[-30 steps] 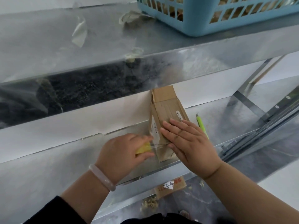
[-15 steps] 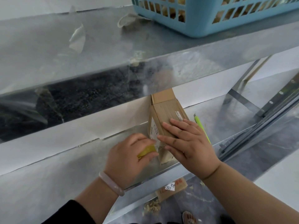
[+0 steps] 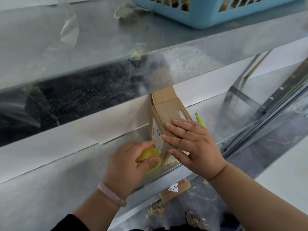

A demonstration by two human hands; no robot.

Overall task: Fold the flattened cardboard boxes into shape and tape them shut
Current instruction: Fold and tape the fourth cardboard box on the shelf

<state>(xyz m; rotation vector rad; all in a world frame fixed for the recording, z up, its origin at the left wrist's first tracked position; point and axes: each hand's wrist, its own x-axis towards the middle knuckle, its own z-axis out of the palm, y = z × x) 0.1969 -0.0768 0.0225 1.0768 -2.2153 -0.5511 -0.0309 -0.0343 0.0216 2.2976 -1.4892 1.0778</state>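
Observation:
A small brown cardboard box [image 3: 168, 112] lies on the metal shelf [image 3: 50, 180], its far flap open toward the wall. My right hand [image 3: 191, 144] presses flat on the box's top near its front end, fingers straight. My left hand [image 3: 128, 162] grips a yellow tape roll [image 3: 147, 155] right beside the box's left front corner. A clear strip of tape runs from the roll onto the box's side, over a white label [image 3: 156, 137].
A blue plastic basket [image 3: 208, 15] stands on the upper shelf, with scraps of clear tape [image 3: 70, 30] stuck nearby. A green pen [image 3: 200, 121] lies right of the box. Another cardboard piece [image 3: 175, 190] and shavings lie on the floor below.
My left hand has drawn the tape roll slightly back and down from the box's side. My right hand stays pressed on the box top. The camera has shifted a little.

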